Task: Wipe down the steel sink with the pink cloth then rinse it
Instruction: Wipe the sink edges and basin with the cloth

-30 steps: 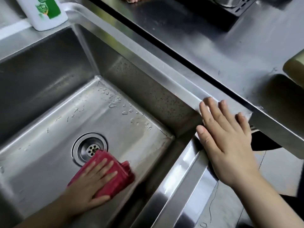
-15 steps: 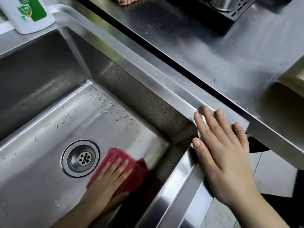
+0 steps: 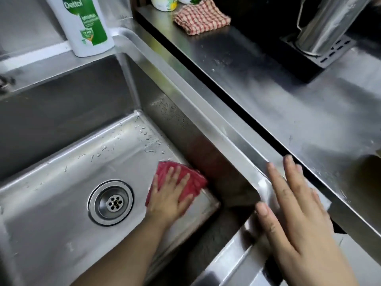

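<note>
The steel sink (image 3: 61, 112) fills the left of the head view, with a round drain (image 3: 111, 202) in its wet floor. My left hand (image 3: 169, 198) lies flat on the pink cloth (image 3: 192, 182), pressing it onto the sink floor just right of the drain, close to the right wall. Water drops sit on the floor beyond the cloth. My right hand (image 3: 294, 219) rests flat, fingers spread, on the sink's front right rim corner and holds nothing.
A white and green soap bottle (image 3: 82, 25) stands on the back rim. On the steel counter (image 3: 288, 104) to the right lie a red checked cloth (image 3: 202, 16) and a steel jug (image 3: 327, 23) on a black drip tray (image 3: 321, 56).
My left hand has slid the pink cloth across the sink floor, from in front of the drain to its right and toward the right wall. The right hand stays on the rim; the camera has tilted up.
</note>
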Motion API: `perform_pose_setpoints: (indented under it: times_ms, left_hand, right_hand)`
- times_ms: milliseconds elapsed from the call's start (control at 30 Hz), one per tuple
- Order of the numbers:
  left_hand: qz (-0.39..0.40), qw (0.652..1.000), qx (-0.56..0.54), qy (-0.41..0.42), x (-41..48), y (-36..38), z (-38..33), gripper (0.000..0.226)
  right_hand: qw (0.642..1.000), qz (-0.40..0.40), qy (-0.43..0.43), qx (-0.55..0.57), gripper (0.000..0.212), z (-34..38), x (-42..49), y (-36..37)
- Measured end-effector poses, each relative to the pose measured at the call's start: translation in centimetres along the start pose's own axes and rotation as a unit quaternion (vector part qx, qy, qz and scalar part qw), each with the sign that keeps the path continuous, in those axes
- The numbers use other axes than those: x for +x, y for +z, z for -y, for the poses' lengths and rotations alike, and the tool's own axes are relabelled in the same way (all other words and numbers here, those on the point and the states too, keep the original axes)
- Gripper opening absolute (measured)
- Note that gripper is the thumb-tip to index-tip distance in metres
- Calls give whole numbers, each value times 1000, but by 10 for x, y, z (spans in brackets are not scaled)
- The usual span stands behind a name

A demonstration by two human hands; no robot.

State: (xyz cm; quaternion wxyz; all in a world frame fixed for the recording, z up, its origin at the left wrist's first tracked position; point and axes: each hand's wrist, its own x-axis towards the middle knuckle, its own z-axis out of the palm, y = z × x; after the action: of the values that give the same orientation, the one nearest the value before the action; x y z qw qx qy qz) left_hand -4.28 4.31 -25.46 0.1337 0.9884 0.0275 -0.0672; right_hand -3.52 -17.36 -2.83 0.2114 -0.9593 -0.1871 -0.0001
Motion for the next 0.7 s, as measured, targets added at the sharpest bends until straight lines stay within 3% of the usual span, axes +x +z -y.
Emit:
perform_pose_setpoints:
  times_ms: [100, 200, 300, 433, 533, 633, 700]
  left_hand:
    - [-55, 980, -4, -189, 35, -13, 43, 77]
    - [-42, 964, 3, -263, 66, -29, 77, 80]
    - [-54, 972, 4, -230, 63, -31, 70, 81]
    - [-15, 999, 33, -10, 4, -5, 19, 74]
    - [23, 990, 37, 135, -39, 9, -11, 71]
    - [7, 990, 54, 132, -30, 6, 9, 68]
    - [-16, 998, 60, 16, -7, 0, 38, 69]
  right_hand:
    - [993, 31, -113, 26, 60, 2, 59, -7]
    - [973, 62, -221, -24, 58, 9, 128, 9]
    - [959, 116, -253, -60, 64, 10, 170, 20]
    - [945, 175, -274, -40, 67, 5, 179, 26]
    - [943, 193, -271, -5, 68, 3, 178, 28]
    - [943, 183, -279, 0, 63, 3, 181, 33]
    - [943, 170, -285, 3, 61, 2, 181, 37]
